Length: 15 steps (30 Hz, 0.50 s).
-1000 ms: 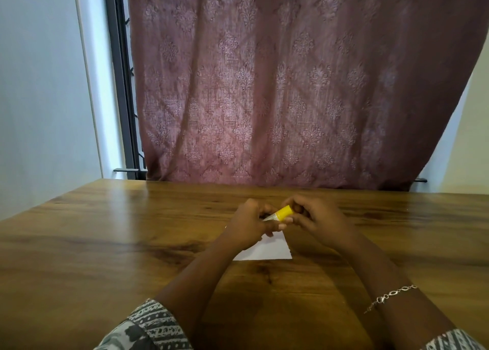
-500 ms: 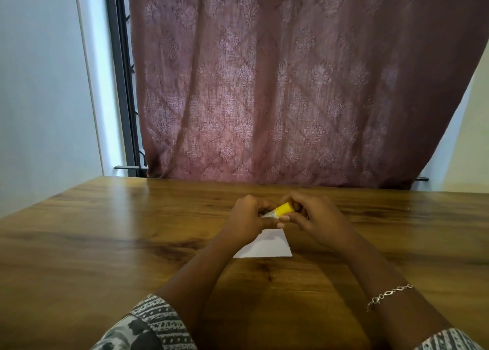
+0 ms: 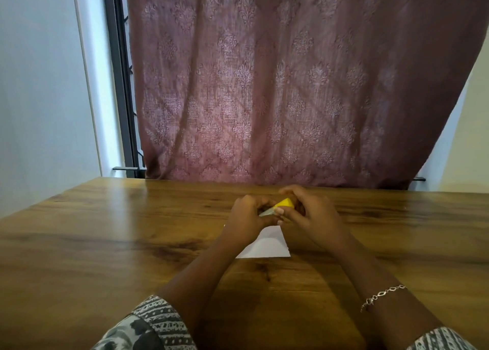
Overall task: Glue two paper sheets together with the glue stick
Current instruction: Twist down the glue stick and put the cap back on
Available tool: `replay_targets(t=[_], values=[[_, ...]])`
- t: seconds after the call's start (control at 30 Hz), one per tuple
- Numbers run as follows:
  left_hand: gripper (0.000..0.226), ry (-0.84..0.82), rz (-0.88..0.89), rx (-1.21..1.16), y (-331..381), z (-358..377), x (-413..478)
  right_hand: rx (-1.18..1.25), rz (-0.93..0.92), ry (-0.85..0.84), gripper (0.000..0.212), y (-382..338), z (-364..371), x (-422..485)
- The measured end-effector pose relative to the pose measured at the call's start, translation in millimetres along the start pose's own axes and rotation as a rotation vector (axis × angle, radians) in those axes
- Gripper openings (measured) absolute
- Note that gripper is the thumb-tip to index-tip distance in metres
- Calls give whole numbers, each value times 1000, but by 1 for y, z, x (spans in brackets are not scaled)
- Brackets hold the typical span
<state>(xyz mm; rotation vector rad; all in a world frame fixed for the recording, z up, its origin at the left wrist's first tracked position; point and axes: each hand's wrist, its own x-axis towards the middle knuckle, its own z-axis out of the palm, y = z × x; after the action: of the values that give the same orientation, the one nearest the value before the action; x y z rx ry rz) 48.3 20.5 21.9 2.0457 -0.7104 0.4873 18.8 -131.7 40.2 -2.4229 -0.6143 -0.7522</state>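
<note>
A small glue stick with a yellow end and a pale body is held between both hands above the table. My left hand grips its pale body. My right hand wraps its fingers around the yellow end. White paper lies flat on the wooden table right under and in front of my hands; my left wrist covers part of it. Whether it is one sheet or two I cannot tell.
A patterned maroon curtain hangs behind the table's far edge. A dark window frame and a white wall stand at the left. A bracelet circles my right wrist.
Both hands stay closed on the glue stick and have barely shifted; my right fingers cover a bit more of the yellow end. The paper has not moved.
</note>
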Motion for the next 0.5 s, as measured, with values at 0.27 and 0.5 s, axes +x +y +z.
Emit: replay_targets(t=[0.27,0.5], values=[[27,34,-10,-48,4,2,-1,100,38,34,14,3,6,0],[12,112,-51,-182,15,6,-4,399,117,110,20,-6,14,0]])
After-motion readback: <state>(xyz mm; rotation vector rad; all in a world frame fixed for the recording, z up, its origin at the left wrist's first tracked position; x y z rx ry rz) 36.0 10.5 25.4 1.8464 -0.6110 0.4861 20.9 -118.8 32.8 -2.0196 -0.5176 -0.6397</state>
